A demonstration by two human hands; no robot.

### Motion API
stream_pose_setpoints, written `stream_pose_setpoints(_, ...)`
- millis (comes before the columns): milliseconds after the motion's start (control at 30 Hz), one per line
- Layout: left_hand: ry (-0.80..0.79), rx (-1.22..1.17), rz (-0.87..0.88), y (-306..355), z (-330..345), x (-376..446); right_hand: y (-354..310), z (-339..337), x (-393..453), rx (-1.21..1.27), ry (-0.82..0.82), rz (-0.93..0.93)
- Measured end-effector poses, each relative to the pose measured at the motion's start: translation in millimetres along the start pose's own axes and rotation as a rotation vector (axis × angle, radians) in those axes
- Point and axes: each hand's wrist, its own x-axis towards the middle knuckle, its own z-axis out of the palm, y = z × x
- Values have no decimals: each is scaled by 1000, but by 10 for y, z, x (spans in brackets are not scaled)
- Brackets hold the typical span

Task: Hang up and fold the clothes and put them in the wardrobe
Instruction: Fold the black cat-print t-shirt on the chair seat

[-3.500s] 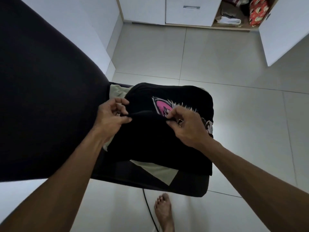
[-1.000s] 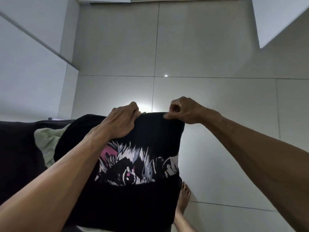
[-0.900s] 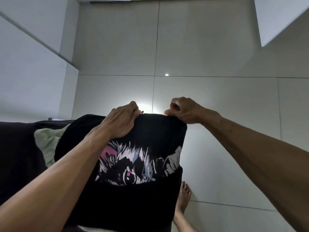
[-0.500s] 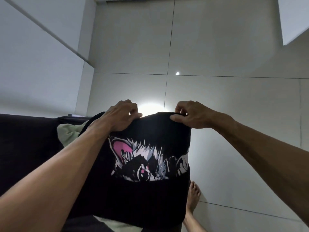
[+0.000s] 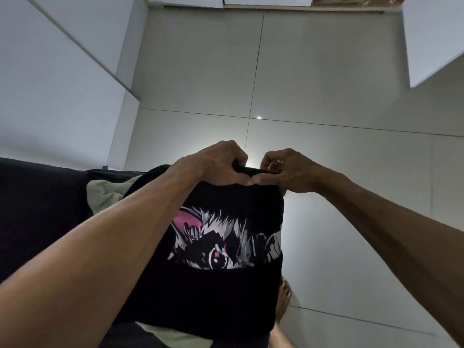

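Observation:
A black T-shirt (image 5: 221, 292) with a pink and white animal print hangs folded in front of me. My left hand (image 5: 218, 163) and my right hand (image 5: 288, 172) both pinch its top edge, close together and nearly touching. The shirt's lower part hangs down over a dark seat (image 5: 37, 217). A pale green garment (image 5: 106, 194) lies on that seat behind the shirt. The wardrobe's (image 5: 266, 0) bottom edge shows at the top of the view.
An open white wardrobe door (image 5: 431, 38) juts in at the top right. A white wall or cabinet (image 5: 57, 84) runs along the left. My bare foot (image 5: 283, 305) stands on the grey tiled floor (image 5: 313, 84) beside the shirt.
The shirt came up off the seat and hangs from both hands. In the last half second my hands have drawn together along its top edge, narrowing the fold.

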Motion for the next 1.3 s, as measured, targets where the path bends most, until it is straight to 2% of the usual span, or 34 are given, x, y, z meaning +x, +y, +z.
stream_pose_setpoints(100,-44,259,-49,-59,-173,-152,98,-15,-61,-151,-85,64)
stream_pose_setpoints(200,27,567,-111,-88,-343,-266,171,8,-169,-231,42,55)
stream_pose_setpoints(300,-14,767,-224,-12,-385,-377,211,81,-350,-325,56,122)
stream_pose_setpoints(467,-16,948,-373,114,-374,-696,290,344,-705,-638,488,140)
stream_pose_setpoints(633,8,902,-376,162,-170,-1222,384,908,-1164,-699,744,128)
stream_pose_setpoints(700,27,843,-358,189,9,-1522,346,1228,-1344,-651,779,146)
stream_pose_setpoints(867,86,800,-297,36,615,-2125,301,1952,-1672,-623,777,183)
stream_pose_setpoints(1033,124,771,-257,-172,1160,-2332,428,2201,-1672,-679,711,229)
stream_pose_setpoints(1167,202,741,-321,-220,1469,-2360,462,2193,-1648,-717,677,310)
stream_pose_setpoints(1300,169,627,-434,-190,1717,-2475,297,2258,-1727,-730,642,304)
